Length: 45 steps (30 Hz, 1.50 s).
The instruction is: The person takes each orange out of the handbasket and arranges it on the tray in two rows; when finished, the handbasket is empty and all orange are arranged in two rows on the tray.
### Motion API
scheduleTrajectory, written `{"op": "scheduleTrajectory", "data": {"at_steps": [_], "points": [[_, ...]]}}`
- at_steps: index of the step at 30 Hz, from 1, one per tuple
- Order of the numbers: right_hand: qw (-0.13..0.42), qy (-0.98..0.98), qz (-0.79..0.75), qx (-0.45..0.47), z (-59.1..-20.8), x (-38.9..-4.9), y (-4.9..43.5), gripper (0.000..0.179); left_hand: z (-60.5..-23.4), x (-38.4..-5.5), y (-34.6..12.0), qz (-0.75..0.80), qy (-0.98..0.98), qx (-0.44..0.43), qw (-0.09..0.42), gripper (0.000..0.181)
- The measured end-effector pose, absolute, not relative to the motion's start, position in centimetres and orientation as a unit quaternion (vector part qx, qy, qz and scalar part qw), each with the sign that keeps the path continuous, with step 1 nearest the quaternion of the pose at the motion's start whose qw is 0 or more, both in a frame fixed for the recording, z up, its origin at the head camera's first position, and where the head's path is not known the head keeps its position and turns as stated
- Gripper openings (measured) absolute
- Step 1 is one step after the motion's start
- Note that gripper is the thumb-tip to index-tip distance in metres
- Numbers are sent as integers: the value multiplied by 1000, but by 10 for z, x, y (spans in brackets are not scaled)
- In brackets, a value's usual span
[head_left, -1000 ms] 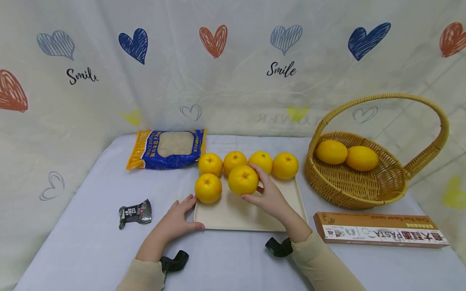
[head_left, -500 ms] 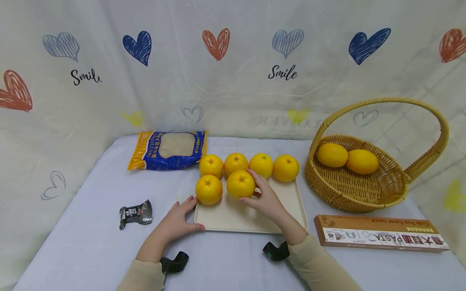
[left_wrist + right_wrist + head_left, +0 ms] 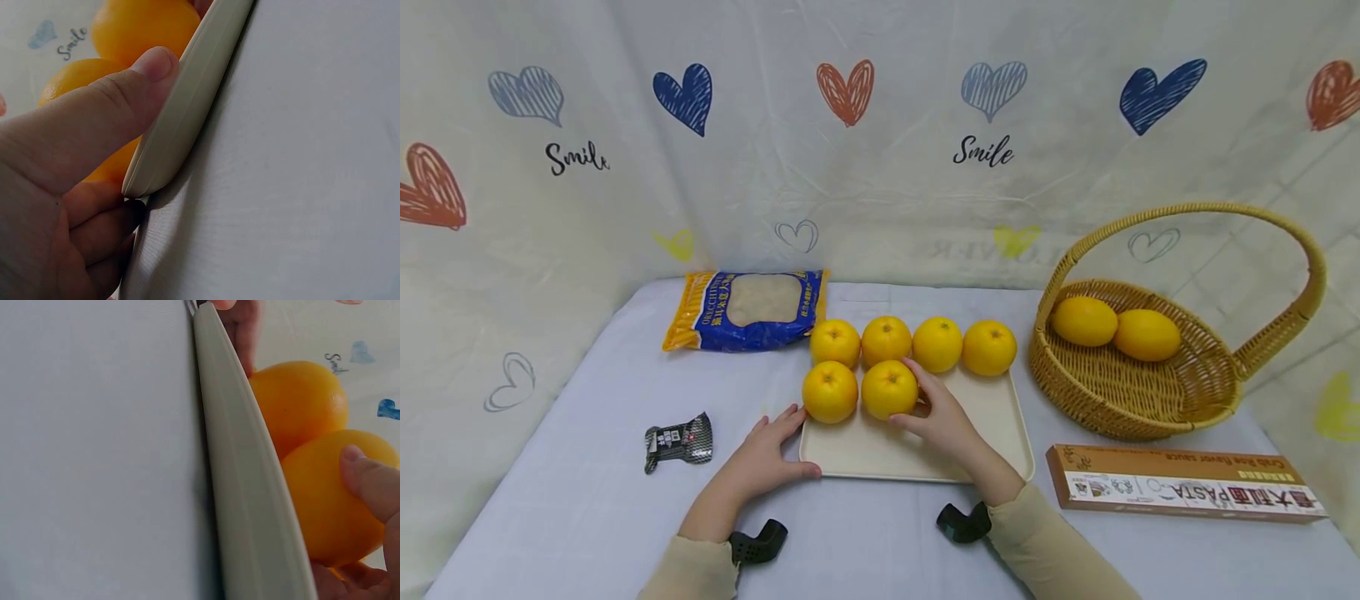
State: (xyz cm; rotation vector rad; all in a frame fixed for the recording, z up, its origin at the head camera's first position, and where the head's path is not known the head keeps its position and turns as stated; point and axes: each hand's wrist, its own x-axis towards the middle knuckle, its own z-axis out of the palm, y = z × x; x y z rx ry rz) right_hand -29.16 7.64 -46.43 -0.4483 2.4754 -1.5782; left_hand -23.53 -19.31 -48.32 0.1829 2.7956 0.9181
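In the head view my right hand [image 3: 943, 419] grips an orange [image 3: 889, 390], fingers round its right side and thumb at its front. That orange sits in the front row on the cream tray [image 3: 917, 467], beside another orange [image 3: 830, 392]. The right wrist view shows my thumb pressed on the held orange [image 3: 340, 506], just behind the tray rim. My left hand [image 3: 767, 457] holds the tray's front-left corner, thumb on the front rim and fingers along the left side. A back row of several oranges [image 3: 937, 344] lines the tray's far edge.
A wicker basket [image 3: 1101, 404] with a tall handle stands at right, holding two yellow-orange fruits [image 3: 1085, 321]. In front of it lies a pasta box [image 3: 1183, 483]. A blue and yellow orecchiette bag [image 3: 745, 311] lies back left, and a small black-wrapped packet [image 3: 679, 441] at left.
My right hand has lowered the orange, moving it slightly left and toward me, beside the other front-row orange. The left hand has stayed at the tray corner.
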Motion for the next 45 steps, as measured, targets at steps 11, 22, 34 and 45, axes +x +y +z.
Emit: {"op": "scheduleTrajectory", "data": {"at_steps": [11, 22, 34, 45], "points": [[128, 808, -553, -158, -448, -279, 75, 79, -488, -235, -194, 309, 945, 60, 93, 100], [114, 800, -566, -163, -472, -292, 79, 82, -487, -235, -194, 311, 944, 63, 87, 101], [111, 823, -524, -186, -471, -290, 78, 87, -485, -233, -195, 314, 943, 51, 94, 102], [94, 819, -527, -207, -462, -285, 78, 76, -484, -234, -194, 315, 942, 59, 97, 102]]}}
